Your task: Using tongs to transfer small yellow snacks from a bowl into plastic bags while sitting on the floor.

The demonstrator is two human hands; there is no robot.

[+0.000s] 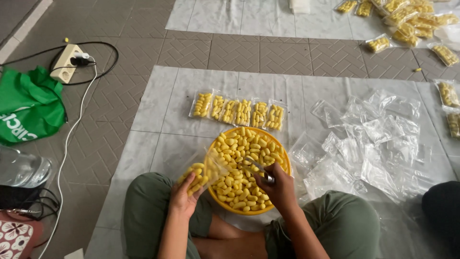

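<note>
Seated, I clamp my left hand [184, 194] on a half-filled clear bag [203, 173], my right hand [278, 184] closed on a metal spoon [258, 168] over the yellow bowl [282, 153]; a slack bag mouth could spill pieces.

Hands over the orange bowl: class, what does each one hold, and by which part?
Left hand grips a partly filled clear bag from underneath; right hand holds a metal scoop by its handle end.

Single head-worn view, directed steeply downward and forward from above the seated person's lap; the bowl [247, 169] is seen close, the tiled floor [239, 52] far (no second view is provided).
</note>
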